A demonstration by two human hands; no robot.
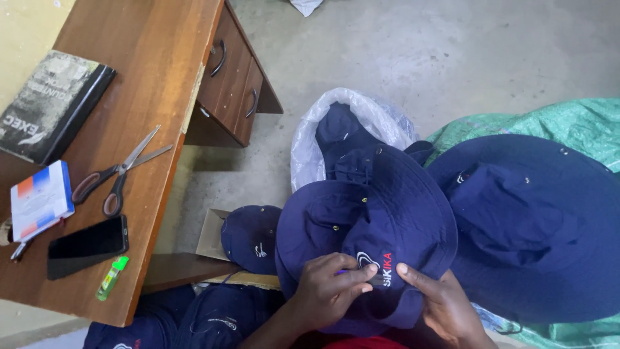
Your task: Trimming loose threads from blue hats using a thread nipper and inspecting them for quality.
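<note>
Navy cloth, soft and light, the bucket hat (pixel 368 220) on my lap should flop unless held by its brim, where my left hand (pixel 329 287) pinches beside the embroidered patch and my right hand (pixel 445 307) grips the edge.

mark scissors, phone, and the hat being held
scissors (pixel 120 169): head view, on the pivot.
phone (pixel 87 246): head view, middle of the screen.
hat (pixel 361 223): head view, on the crown.

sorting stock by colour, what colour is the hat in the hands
Dark navy blue hat, with a small white and red embroidered mark on the crown; the head view shows it.
</note>
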